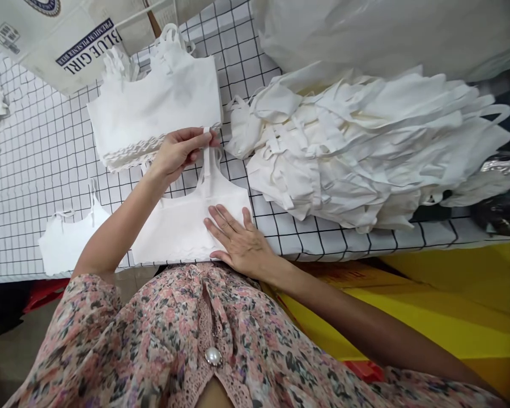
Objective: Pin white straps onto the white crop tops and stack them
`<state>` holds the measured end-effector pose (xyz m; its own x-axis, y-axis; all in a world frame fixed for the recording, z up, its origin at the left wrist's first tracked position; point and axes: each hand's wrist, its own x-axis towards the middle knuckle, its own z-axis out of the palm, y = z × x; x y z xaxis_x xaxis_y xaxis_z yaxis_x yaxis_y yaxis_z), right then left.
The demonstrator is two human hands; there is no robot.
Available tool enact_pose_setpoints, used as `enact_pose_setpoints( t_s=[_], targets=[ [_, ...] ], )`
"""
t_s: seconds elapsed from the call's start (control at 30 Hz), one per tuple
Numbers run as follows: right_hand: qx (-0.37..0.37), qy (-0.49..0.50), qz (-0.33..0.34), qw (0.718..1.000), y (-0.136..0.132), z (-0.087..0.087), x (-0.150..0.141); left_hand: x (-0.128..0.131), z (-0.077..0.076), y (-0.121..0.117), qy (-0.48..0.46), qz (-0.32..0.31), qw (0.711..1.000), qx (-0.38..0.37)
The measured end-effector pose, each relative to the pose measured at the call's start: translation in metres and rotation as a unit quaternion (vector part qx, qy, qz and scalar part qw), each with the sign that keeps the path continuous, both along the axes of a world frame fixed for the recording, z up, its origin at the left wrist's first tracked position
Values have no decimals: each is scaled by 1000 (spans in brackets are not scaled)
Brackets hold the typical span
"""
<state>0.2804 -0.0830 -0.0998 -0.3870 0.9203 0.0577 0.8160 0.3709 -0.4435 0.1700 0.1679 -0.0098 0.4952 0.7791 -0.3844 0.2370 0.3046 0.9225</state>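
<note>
A white camisole top (182, 224) lies flat at the near edge of the checked table (38, 153). My left hand (176, 152) pinches the top's shoulder straps, pulled straight toward the far side. My right hand (238, 241) lies flat and open on the top's lower right part, pressing it down. Just beyond the straps sits a neat stack of folded white tops (153, 107).
A large loose heap of white tops (365, 153) fills the right side of the table. One more white top (70, 241) lies at the near left. A cardboard box printed "BLUE GIRL" (74, 45) stands at the far left. Yellow boxes (442, 300) sit below the table's right edge.
</note>
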Motion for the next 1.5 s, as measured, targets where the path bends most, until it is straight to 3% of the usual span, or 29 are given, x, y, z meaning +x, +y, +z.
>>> enact_pose_setpoints(
  t_s=[0.1,0.2,0.27,0.33,0.4,0.47,0.53,0.6,0.7,0.9,1.03,1.13,1.27,1.33,1.4,1.5],
  targets=[
    [-3,4,6,1000,0,3,4,5,-5,11,58,-20,996,59],
    [2,22,-2,1000,-3,7,8,-24,7,5,152,-1,962,226],
    [13,42,-23,999,-4,11,3,-59,15,-21,211,12,909,358],
    [28,56,-35,997,-2,13,-8,-94,11,-65,237,-19,865,441],
    [41,58,-32,997,4,11,-25,-120,-9,-117,237,-46,834,496],
    [42,47,-29,998,9,6,-39,-135,-40,-163,263,-84,810,517],
    [34,26,-38,998,7,-1,-45,-145,-70,-194,321,-92,793,510],
    [28,-2,-67,997,-1,-7,-39,-156,-89,-208,372,-72,783,493],
    [25,-47,-123,991,-18,-12,-18,-176,-99,-207,404,-38,785,467],
    [12,-121,-184,975,-35,-20,5,-209,-101,-189,385,-3,827,411],
    [5,-129,-223,966,-38,-24,11,-222,-98,-177,383,-1,832,401],
    [12,-112,-243,963,-28,-17,0,-205,-91,-172,384,11,820,424],
    [44,-75,-200,976,15,-3,-45,-143,-86,-175,355,-37,805,474],
    [8,-70,-183,981,35,-2,-61,-122,-88,-177,370,-66,810,450],
    [-31,-81,-198,976,41,-7,-61,-123,-88,-178,406,-72,812,413],
    [-36,-84,-258,962,24,-17,-36,-156,-83,-177,446,-29,804,392]
  ],
)
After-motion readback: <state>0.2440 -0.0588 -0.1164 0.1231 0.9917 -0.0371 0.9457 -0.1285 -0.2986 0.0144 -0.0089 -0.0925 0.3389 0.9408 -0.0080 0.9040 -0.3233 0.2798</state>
